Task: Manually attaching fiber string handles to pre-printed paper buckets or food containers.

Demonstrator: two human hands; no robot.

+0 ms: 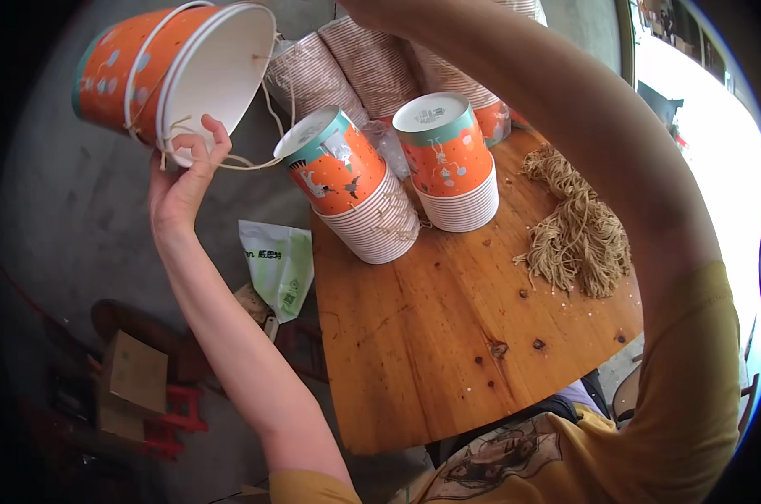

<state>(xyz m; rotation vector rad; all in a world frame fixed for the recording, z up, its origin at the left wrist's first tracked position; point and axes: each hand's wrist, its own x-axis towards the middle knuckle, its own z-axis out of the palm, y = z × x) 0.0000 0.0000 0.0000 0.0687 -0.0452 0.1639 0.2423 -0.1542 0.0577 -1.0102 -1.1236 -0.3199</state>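
Observation:
My left hand [186, 181] is closed on the rim of an orange and teal paper bucket [112, 76], which is tilted on its side with its white mouth toward the right. Its doubled rim suggests a second bucket nested with it. Thin cord hangs from the rim past my fingers. My right forearm [557, 76] crosses the upper part of the view; its hand lies beyond the upper edge. On the table stand two upside-down stacks of like buckets, a leaning left stack [347, 181] and an upright right stack [448, 168]. Cord lies against the left stack.
A tangled bundle of tan cords [578, 227] lies on the right of the wooden table [448, 336]. More bucket stacks in clear plastic [368, 67] are at the back. Left of the table are a green and white bag [280, 265], a cardboard box [133, 378] and a red stool [179, 412].

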